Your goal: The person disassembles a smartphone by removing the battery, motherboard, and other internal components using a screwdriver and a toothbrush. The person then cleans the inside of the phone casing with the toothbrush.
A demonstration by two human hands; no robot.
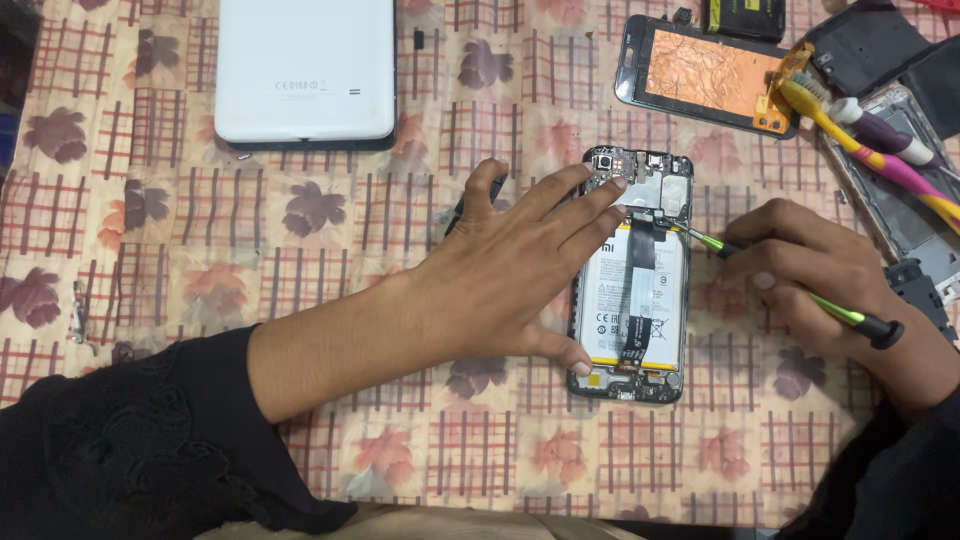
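Steadying the phone [632,300] at centre, the left hand [510,270] lies spread flat; the right hand [820,275], at three o'clock, grips a screwdriver [800,293] (tip at board). Next probably needs careful pressure.

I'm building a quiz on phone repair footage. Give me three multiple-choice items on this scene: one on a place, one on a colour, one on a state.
1. Where does the white tablet lie?
A upper left
B lower right
C under the phone

2. What colour is the screwdriver shaft?
A red
B green
C blue

3. What state is the opened phone in?
A back cover off
B fully closed
C screen lit

A: it lies at the tablecloth's upper left.
B: green shows in the right hand.
A: battery and boards lie bare beside the left hand.
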